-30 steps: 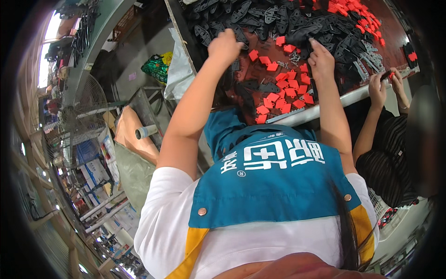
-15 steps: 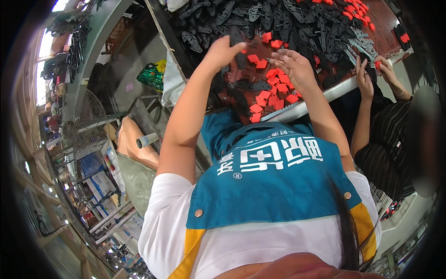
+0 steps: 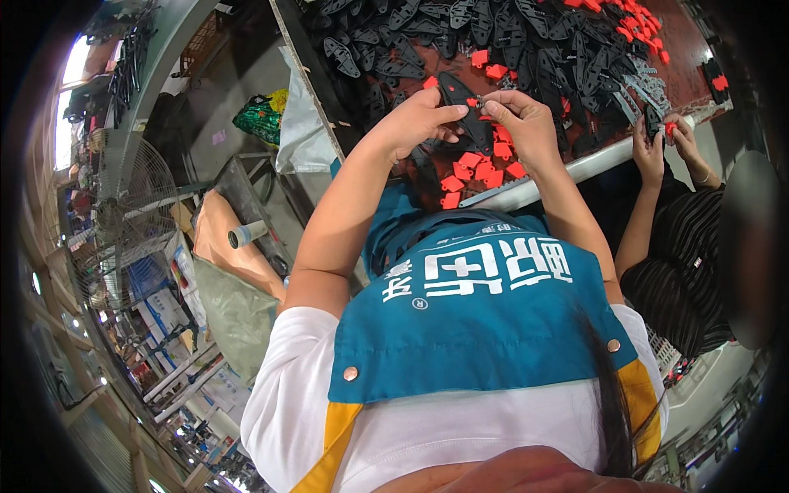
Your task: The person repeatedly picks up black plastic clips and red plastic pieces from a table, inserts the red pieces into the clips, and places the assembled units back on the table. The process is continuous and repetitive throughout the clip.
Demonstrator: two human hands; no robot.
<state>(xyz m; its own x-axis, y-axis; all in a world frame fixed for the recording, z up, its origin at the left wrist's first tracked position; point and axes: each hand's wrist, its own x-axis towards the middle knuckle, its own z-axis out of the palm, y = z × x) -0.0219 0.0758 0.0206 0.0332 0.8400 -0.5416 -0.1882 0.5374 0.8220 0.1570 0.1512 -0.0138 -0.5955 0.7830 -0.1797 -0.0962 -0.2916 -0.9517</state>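
My left hand (image 3: 423, 123) grips a black leaf-shaped plastic plate (image 3: 456, 89) over the table, its thumb lying along the plate. A small red piece shows on the plate near my fingertips. My right hand (image 3: 523, 123) is pinched at the plate's right edge, against that red spot; a tiny greyish bit shows at its fingertips, too small to name. Below both hands lie several loose red plastic tabs (image 3: 470, 160). Behind them spreads a heap of black plastic plates (image 3: 514, 37).
Grey toothed strips (image 3: 645, 86) lie at the table's right, beyond them more red tabs (image 3: 637, 25). A white rail (image 3: 575, 171) edges the table near me. At right, a co-worker's hands (image 3: 657, 148) hold a black plate and a red piece. A fan (image 3: 123, 218) stands left.
My left hand has come right and nearer, now with the black plate clearly in its grip. Both hands have met at the plate; the right hand's fingers have closed in on it.
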